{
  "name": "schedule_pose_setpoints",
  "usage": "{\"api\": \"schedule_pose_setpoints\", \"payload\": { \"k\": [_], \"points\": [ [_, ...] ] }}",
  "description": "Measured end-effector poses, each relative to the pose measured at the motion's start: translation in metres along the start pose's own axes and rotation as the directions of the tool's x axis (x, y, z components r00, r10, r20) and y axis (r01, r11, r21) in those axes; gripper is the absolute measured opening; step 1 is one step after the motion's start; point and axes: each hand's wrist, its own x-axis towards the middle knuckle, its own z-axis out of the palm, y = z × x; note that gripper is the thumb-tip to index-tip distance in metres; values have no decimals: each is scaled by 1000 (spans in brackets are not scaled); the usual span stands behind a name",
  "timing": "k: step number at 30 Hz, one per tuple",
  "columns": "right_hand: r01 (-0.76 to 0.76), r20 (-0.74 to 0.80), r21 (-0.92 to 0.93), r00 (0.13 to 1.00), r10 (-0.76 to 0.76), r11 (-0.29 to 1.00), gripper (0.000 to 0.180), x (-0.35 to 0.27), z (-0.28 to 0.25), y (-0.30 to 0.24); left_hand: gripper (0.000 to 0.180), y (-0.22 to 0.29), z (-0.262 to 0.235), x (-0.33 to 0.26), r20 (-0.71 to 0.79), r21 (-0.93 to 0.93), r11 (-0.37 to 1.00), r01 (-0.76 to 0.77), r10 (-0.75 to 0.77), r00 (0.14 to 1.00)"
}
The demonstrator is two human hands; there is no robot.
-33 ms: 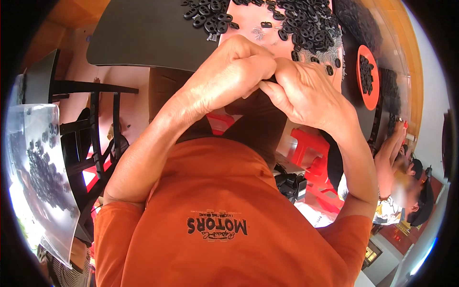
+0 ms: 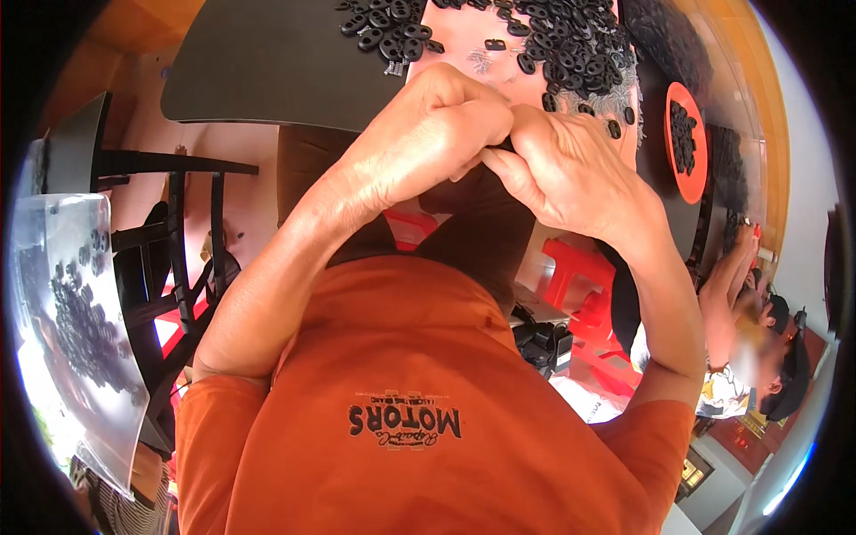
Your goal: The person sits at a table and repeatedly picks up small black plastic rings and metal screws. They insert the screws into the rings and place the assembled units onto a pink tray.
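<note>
Nearest is the wearer's orange shirt (image 2: 428,481), dark print across its front. Both bare forearms rise from the short sleeves and angle inward over the lap. The left hand (image 2: 437,125) and right hand (image 2: 575,169) meet knuckle to knuckle, thumbs toward the wearer, just short of the table. Both are closed, fingers curled in, pinching a small dark piece (image 2: 506,144) where they meet. Only a sliver of it shows; its shape is hidden.

Lower down, right of the lap, is a red stool (image 2: 561,272). On the far left, a clear container (image 2: 58,223) with black bits inside stands near a black chair (image 2: 178,165).

Just beyond the hands is a dark table (image 2: 267,67) with a pink sheet (image 2: 450,27) on it. A large heap of black pieces (image 2: 580,49), oval with holes, covers the sheet's right side; a smaller cluster (image 2: 388,27) lies at its left edge. Thin silvery bits (image 2: 482,61) are scattered between. To the right, an orange plate (image 2: 699,169) carries more black pieces.

Farther right, another person (image 2: 727,388) reaches an arm toward the table.
</note>
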Motion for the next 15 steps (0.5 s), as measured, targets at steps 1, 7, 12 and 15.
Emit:
{"api": "schedule_pose_setpoints", "payload": {
  "k": [1,7,12,15],
  "points": [
    [7,-12,0,1000,-7,1000,19,-1,1,1,25,0,-1,1,8,18,1000,-12,12,1000],
    [31,-126,6,992,-30,999,21,-3,9,0,22,-3,0,1,-10,58,997,-43,44,999],
    [-52,-188,204,978,91,978,26,-14,2,-4,24,-3,-3,-6,3,24,999,-22,22,1000],
    [-95,-227,554,938,260,827,32,-24,1,-6,26,-2,2,-12,-27,-20,1000,-24,23,999]
  ]
}}
